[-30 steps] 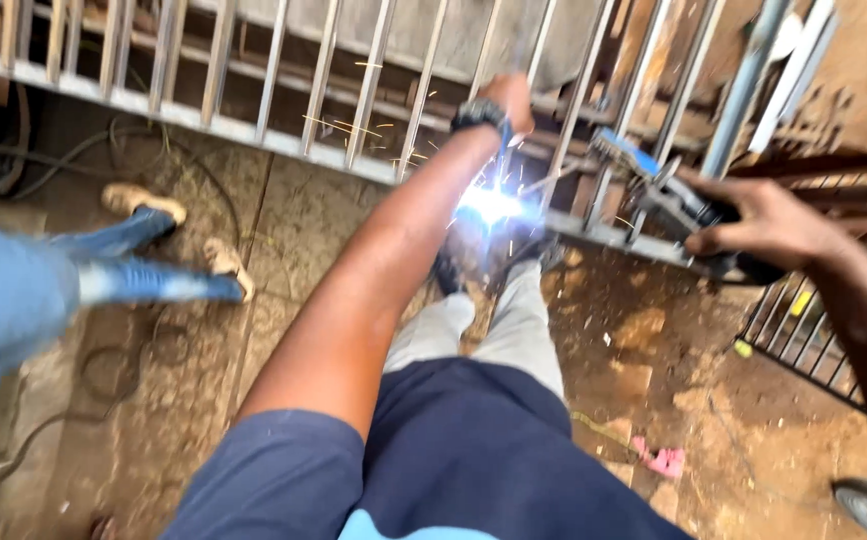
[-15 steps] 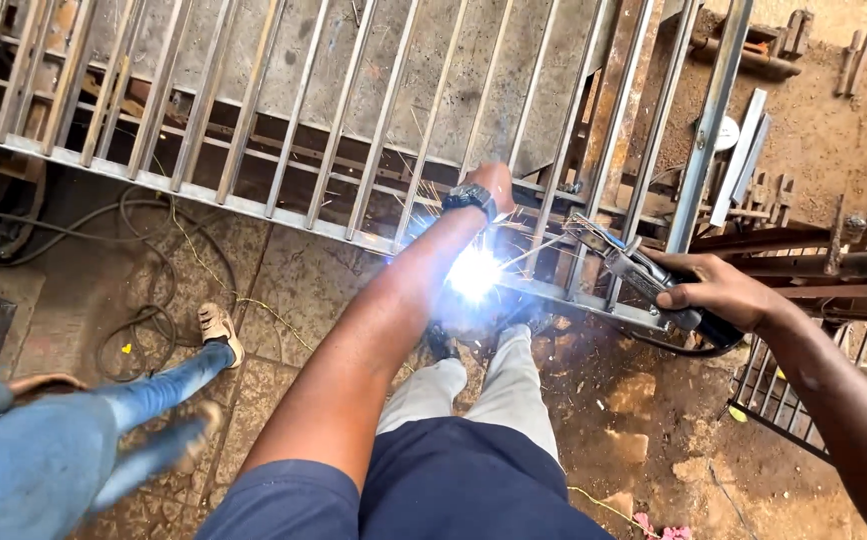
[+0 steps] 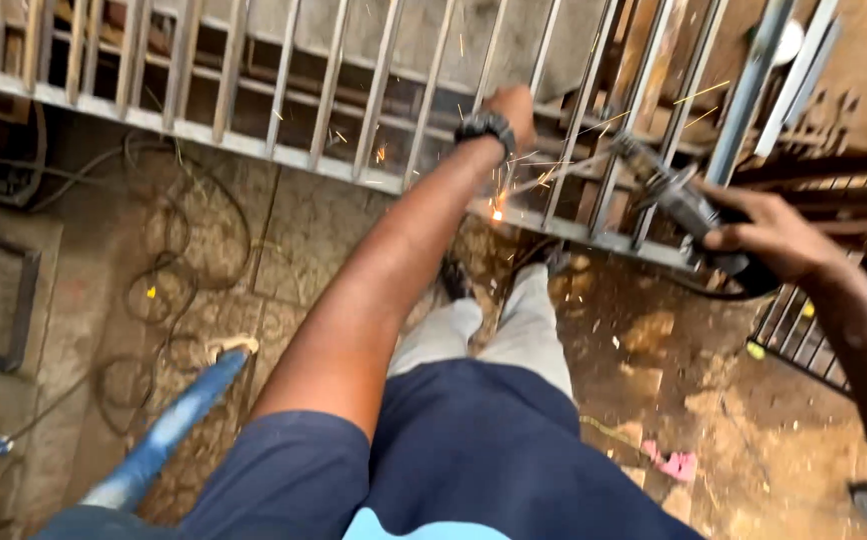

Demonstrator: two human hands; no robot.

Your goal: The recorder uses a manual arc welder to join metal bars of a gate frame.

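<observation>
My left hand (image 3: 514, 103), with a dark wristwatch (image 3: 484, 127) on the wrist, grips an upright bar of the metal grille gate (image 3: 334, 165) that stands in front of me. My right hand (image 3: 769, 235) is closed around the handle of a welding electrode holder (image 3: 689, 205). Its thin rod reaches left to the gate's lower rail, where a small orange glow (image 3: 499, 212) and sparks fly. My legs in grey trousers (image 3: 494, 325) stand just below the rail.
Cables (image 3: 169, 290) lie coiled on the dirt floor at left. Another person's leg in blue jeans (image 3: 169, 435) and a sandalled foot (image 3: 229, 347) stand at lower left. A metal frame (image 3: 24, 310) lies far left, another grille (image 3: 804, 340) at right, pink scrap (image 3: 674, 463) on the ground.
The bright white welding arc has died down to a small orange glow with scattered sparks. The view has shifted, and the other person's leg has moved toward the lower left.
</observation>
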